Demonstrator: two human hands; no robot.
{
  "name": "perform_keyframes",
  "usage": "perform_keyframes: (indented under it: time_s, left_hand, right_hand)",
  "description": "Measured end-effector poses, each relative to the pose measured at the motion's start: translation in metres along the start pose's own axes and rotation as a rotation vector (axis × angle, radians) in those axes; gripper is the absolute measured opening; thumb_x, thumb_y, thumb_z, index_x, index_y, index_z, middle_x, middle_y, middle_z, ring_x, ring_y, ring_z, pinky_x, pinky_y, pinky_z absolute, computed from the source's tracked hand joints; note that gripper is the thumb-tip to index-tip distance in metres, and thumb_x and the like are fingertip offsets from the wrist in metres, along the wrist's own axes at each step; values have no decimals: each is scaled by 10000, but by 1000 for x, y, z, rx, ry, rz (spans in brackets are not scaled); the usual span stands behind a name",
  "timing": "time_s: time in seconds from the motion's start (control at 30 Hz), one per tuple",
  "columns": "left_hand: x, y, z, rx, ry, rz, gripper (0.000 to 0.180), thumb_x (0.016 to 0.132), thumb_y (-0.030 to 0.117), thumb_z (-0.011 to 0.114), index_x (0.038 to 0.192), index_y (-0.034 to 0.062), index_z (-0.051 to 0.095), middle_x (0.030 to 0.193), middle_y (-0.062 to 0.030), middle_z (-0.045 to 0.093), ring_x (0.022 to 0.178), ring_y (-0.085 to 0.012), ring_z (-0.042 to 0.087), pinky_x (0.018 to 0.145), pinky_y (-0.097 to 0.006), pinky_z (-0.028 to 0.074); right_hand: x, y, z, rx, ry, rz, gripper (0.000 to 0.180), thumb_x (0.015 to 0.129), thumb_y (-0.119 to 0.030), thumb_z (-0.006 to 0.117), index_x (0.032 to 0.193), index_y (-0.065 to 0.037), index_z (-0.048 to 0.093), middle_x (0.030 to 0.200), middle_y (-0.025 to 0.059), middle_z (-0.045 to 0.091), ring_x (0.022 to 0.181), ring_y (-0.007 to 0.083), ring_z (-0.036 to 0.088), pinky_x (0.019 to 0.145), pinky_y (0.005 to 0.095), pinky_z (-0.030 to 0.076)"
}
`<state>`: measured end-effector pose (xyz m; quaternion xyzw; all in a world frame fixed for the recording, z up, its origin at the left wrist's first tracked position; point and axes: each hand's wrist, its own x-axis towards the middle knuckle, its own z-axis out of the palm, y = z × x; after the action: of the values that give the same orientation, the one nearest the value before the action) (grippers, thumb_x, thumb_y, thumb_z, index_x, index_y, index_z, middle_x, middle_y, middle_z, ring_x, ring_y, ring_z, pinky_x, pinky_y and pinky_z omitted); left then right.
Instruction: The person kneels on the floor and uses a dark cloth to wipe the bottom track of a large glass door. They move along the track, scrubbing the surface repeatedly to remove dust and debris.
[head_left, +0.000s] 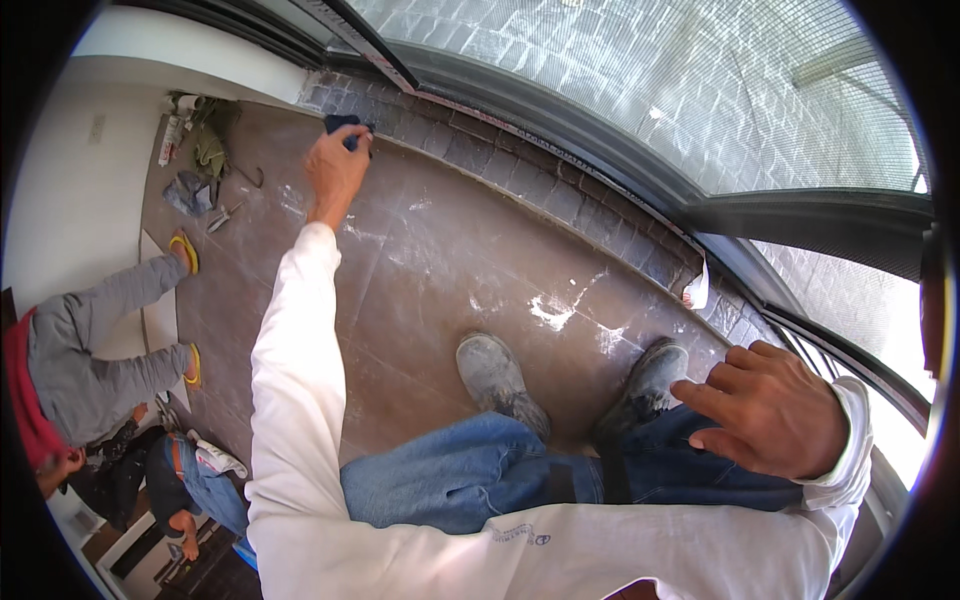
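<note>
My left hand reaches far out, its fingers closed round a bunched dark blue cloth. The cloth lies against the edge where the brown floor meets the strip of dark stone tiles under the window. Closer to me, my right hand hovers above my right knee, palm down. Its index finger points out, the other fingers are loosely bent, and nothing shows in it. A curled white strip stands at the tile edge beyond this hand.
Sliding mesh-screen frames run along the right side. White smears mark the brown floor near my dusty boots. A tube, a plastic bag and a green bag lie by the wall. People are at the left.
</note>
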<state>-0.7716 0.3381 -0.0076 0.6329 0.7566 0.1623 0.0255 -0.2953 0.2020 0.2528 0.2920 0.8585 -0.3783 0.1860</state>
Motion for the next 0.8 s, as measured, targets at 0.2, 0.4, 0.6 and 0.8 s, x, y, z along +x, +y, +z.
perform_keyframes:
  time_s: [0.2, 0.4, 0.6, 0.8]
  left_hand:
    - [1, -14, -4, -85, 47, -43, 225, 841, 318, 783, 1017, 178, 803, 971, -135, 744, 913, -291, 707, 808, -381, 539]
    - [34, -38, -15, -469, 78, -239, 277, 839, 347, 789, 1016, 134, 806, 943, -130, 770, 860, -253, 729, 794, -343, 546]
    - [8, 3, 8, -195, 53, -120, 276, 852, 412, 766, 1010, 189, 807, 927, -166, 752, 910, -343, 713, 820, -394, 540]
    - [-12, 17, 15, -179, 42, 30, 222, 851, 366, 775, 975, 185, 806, 926, -160, 742, 885, -345, 707, 793, -408, 541]
  right_hand:
    - [-2, 1, 3, 17, 21, -14, 448, 781, -273, 808, 1132, -43, 652, 806, 77, 636, 819, 265, 642, 766, 402, 506]
    - [1, 8, 1, 10, 13, -9, 465, 781, -269, 807, 1156, -43, 651, 800, 77, 632, 812, 266, 645, 759, 400, 508]
    - [5, 11, -1, 42, -22, -30, 464, 794, -274, 802, 1167, -46, 647, 801, 80, 634, 820, 264, 644, 763, 400, 510]
    - [4, 13, -1, 48, -9, -45, 466, 804, -290, 796, 1168, -37, 652, 795, 93, 643, 801, 271, 643, 747, 407, 510]
